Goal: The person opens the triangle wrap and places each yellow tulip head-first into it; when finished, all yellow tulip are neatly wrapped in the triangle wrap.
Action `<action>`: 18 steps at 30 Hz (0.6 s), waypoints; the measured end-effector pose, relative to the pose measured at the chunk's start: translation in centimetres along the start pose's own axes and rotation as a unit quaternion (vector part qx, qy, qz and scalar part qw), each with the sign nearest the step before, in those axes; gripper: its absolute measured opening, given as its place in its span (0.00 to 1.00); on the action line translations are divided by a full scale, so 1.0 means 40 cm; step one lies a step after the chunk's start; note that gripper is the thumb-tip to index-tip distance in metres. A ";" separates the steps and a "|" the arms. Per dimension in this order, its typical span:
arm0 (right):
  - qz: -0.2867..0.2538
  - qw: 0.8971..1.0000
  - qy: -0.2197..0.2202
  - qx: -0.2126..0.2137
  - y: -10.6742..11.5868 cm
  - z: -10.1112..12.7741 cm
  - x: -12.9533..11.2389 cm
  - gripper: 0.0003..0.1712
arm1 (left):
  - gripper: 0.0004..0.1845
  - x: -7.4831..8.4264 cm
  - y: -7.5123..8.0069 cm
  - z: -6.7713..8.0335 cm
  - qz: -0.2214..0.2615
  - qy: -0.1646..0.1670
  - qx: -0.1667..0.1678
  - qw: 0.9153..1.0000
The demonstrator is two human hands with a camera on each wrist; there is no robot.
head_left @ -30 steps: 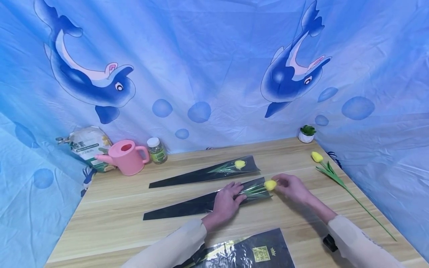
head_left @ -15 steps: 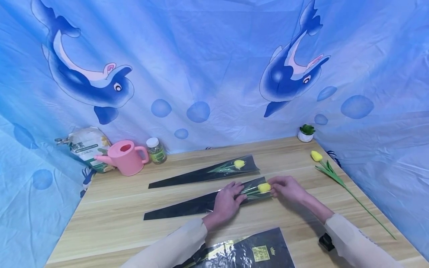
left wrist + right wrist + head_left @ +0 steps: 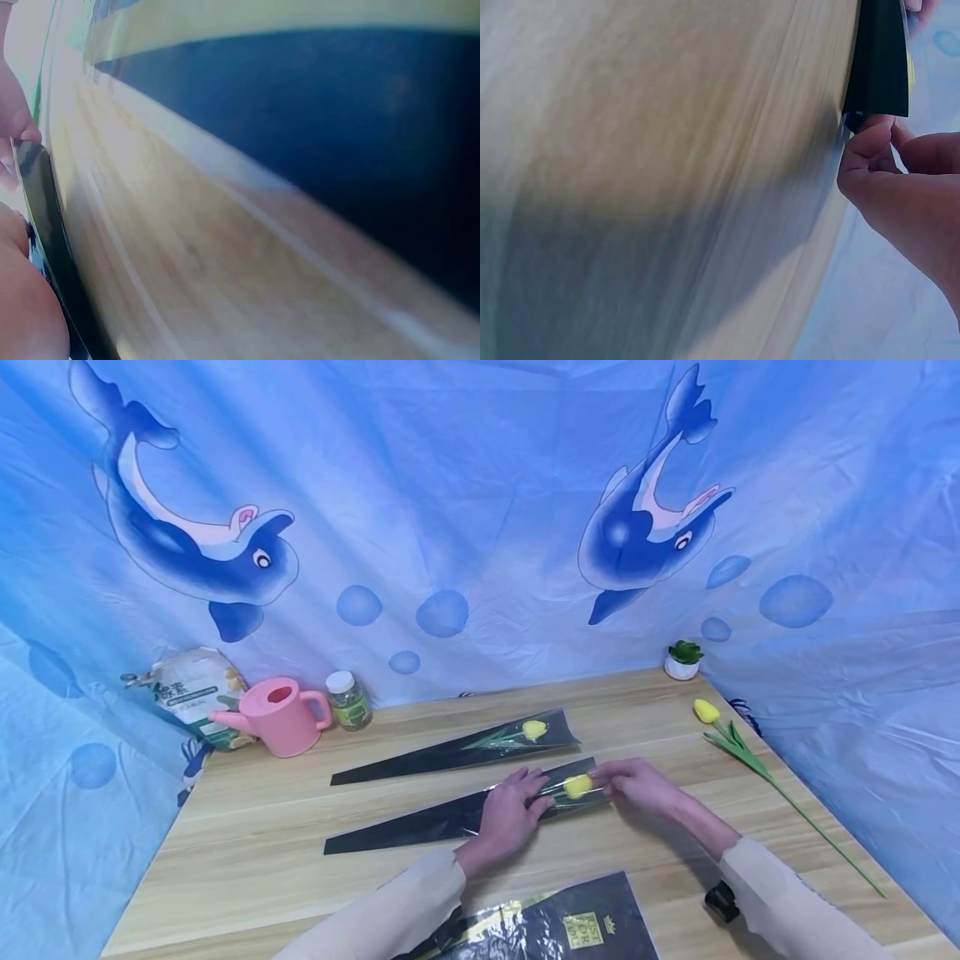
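In the head view, a yellow tulip (image 3: 577, 787) lies inside the wide end of a black, clear-fronted flower sleeve (image 3: 412, 825). My left hand (image 3: 510, 810) rests across the sleeve's middle, fingers spread, left of the bloom. At the sleeve's open end, my right hand (image 3: 643, 787) reaches in from the right, its fingertips close to the bloom. The right wrist view has that thumb and fingers pinching at the edge of the dark sleeve (image 3: 881, 64). Part of the stem is hidden under my left hand.
Behind lies another sleeved tulip (image 3: 534, 730); a loose tulip (image 3: 772, 781) is at right. More sleeves (image 3: 555, 927) lie in front. A pink watering can (image 3: 285, 718), a jar (image 3: 348, 702), a bag (image 3: 198, 693) and a potted plant (image 3: 683, 661) stand along the back.
The tulip's bloom has slid left, from the sleeve's mouth to inside it. My right hand has followed it slightly left; my left hand has stayed in place.
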State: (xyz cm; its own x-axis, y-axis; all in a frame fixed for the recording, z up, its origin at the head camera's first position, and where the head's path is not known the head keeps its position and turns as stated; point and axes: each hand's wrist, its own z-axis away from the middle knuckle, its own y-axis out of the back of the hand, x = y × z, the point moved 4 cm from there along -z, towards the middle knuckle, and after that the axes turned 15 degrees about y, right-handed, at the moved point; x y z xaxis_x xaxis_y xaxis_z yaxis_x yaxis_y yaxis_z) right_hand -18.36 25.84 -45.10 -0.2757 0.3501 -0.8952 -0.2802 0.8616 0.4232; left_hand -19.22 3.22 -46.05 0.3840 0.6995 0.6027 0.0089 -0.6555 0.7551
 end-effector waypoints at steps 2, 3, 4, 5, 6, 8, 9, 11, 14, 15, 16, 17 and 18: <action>-0.004 1.000 0.007 -0.007 -0.002 -0.003 -0.002 0.22 | 0.21 0.000 -0.002 -0.001 0.003 0.000 0.002 1.000; -0.009 1.000 0.008 -0.010 -0.003 -0.004 -0.002 0.22 | 0.21 0.000 -0.003 -0.002 0.004 -0.001 0.003 1.000; -0.012 1.000 0.012 -0.014 -0.005 -0.005 -0.002 0.22 | 0.21 0.000 -0.003 -0.002 0.005 -0.003 0.004 1.000; -0.018 1.000 0.014 -0.017 -0.006 -0.007 -0.002 0.22 | 0.21 -0.001 -0.004 -0.003 0.006 -0.003 0.005 1.000; -0.022 0.999 0.017 -0.022 -0.008 -0.008 -0.002 0.21 | 0.21 -0.002 -0.004 -0.004 0.007 -0.002 0.005 1.000; -0.036 0.999 0.019 -0.026 -0.011 -0.011 -0.002 0.21 | 0.21 -0.005 -0.006 -0.006 0.007 0.000 0.004 1.000; -0.041 0.999 0.019 -0.027 -0.013 -0.012 -0.001 0.21 | 0.21 -0.006 -0.006 -0.007 0.005 0.002 0.004 1.000; -0.049 0.998 0.022 -0.029 -0.017 -0.015 -0.001 0.21 | 0.21 -0.010 -0.008 -0.009 0.002 0.006 0.002 1.000; -0.056 0.998 0.019 -0.026 -0.021 -0.020 0.000 0.21 | 0.21 -0.012 -0.009 -0.012 -0.001 0.007 0.002 1.000; -0.054 0.998 0.016 -0.024 -0.022 -0.021 0.000 0.21 | 0.21 -0.012 -0.010 -0.014 -0.001 0.006 0.003 1.000; -0.053 0.998 0.012 -0.023 -0.023 -0.021 0.000 0.21 | 0.21 -0.012 -0.010 -0.015 -0.001 0.005 0.002 1.000; -0.052 0.998 0.008 -0.020 -0.023 -0.022 0.000 0.21 | 0.21 -0.012 -0.010 -0.016 0.000 0.005 0.001 1.000; -0.051 0.999 0.004 -0.018 -0.024 -0.022 -0.001 0.21 | 0.21 -0.011 -0.010 -0.017 0.000 0.005 0.000 1.000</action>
State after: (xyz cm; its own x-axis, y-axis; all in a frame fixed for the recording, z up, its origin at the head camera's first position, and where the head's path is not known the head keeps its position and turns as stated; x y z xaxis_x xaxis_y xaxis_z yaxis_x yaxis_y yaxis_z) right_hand -18.91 24.69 -45.36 -0.2509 0.2588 -0.9328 -0.3406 0.8784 0.3353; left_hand -20.03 3.36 -46.44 0.3743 0.7026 0.6052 0.0083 -0.6551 0.7555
